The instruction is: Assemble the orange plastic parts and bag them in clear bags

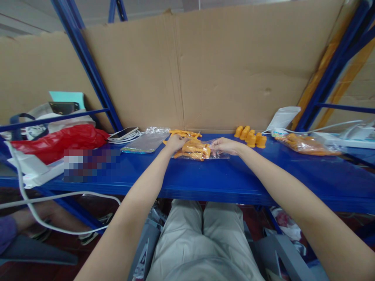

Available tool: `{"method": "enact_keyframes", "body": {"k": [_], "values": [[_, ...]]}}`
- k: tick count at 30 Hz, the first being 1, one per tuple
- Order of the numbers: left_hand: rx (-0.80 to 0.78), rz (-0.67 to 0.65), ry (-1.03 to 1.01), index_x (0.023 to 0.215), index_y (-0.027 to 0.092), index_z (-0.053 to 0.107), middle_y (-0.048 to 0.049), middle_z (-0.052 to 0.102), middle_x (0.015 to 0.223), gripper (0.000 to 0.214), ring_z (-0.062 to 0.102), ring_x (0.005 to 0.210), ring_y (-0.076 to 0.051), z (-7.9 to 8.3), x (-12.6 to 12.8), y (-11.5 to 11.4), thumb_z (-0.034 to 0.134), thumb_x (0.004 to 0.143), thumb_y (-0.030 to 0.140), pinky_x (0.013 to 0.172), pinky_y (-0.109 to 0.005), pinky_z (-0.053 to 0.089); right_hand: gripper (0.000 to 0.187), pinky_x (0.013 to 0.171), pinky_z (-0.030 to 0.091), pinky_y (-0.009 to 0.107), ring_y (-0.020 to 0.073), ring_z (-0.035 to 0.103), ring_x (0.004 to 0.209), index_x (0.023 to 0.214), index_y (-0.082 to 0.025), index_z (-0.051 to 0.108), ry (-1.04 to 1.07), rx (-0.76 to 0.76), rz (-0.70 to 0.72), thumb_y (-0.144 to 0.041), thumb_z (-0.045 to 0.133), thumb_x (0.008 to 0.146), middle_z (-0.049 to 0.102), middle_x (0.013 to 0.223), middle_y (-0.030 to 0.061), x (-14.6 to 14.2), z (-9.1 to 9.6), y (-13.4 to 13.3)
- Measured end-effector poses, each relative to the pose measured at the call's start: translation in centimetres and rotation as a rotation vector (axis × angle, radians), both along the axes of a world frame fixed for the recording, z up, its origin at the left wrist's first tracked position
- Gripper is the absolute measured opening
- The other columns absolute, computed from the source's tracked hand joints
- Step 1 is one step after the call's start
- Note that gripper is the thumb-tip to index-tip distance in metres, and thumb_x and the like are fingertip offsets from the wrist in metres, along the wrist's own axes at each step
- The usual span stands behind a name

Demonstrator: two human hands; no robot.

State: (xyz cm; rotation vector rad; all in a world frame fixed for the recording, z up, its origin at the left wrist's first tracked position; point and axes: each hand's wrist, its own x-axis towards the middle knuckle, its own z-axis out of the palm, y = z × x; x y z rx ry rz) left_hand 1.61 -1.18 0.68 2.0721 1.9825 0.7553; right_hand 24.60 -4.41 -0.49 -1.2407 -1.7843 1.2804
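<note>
Well, orange pieces [193, 147] on blue tabletop [205, 177] — cardboard [234, 70] behind.

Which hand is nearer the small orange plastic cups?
Right. The right hand is left of the small orange plastic cups; the left hand is farther left, by the orange plastic pieces.

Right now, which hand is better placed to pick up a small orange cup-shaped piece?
Probably the right hand: though at the clear bag, it is nearer the orange cup-shaped pieces; the left hand is farther off.
</note>
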Motion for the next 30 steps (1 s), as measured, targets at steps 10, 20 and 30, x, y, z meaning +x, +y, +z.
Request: {"method": "enact_keyframes", "body": {"k": [10, 20, 30], "values": [[0.087, -0.195, 0.086, 0.106, 0.013, 0.071, -0.0135, 0.07, 0.117, 0.03, 0.062, 0.113, -0.023, -1.1, 0.6, 0.6, 0.049, 0.091, 0.026, 0.098, -0.027, 0.044, 0.029, 0.057, 0.043, 0.022, 0.0093, 0.055, 0.053, 0.058, -0.017, 0.061, -0.013, 0.004, 0.009, -0.034, 0.079, 0.074, 0.061, 0.053, -0.0005, 0.3, -0.2, 0.0], [-0.005, -0.184, 0.128, 0.116, 0.014, 0.067, -0.0109, 0.062, 0.133, 0.037, 0.055, 0.126, -0.021, -1.5, 0.6, 1.3, 0.039, 0.093, 0.023, 0.105, -0.025, 0.037, 0.045, 0.08, 0.052, 0.029, 0.0166, 0.068, 0.073, 0.071, -0.014, 0.068, 0.264, -0.242, 0.135, -0.045, 0.047, 0.095, 0.072, 0.074, 0.0102, 1.9, 1.7, 0.0], [0.073, -0.204, 0.078, 0.106, 0.016, 0.072, -0.008, 0.068, 0.123, 0.042, 0.057, 0.122, -0.023, -1.6, 0.3, 1.7, 0.046, 0.073, 0.009, 0.106, -0.032, 0.04, 0.017, 0.073, 0.051, 0.027, 0.0163, 0.066, 0.077, 0.063, -0.018, 0.066, 0.005, 0.022, -0.084, -0.027, 0.071, 0.077, 0.072, 0.077, 0.0072, 1.8, 1.2, 0.5]]}}
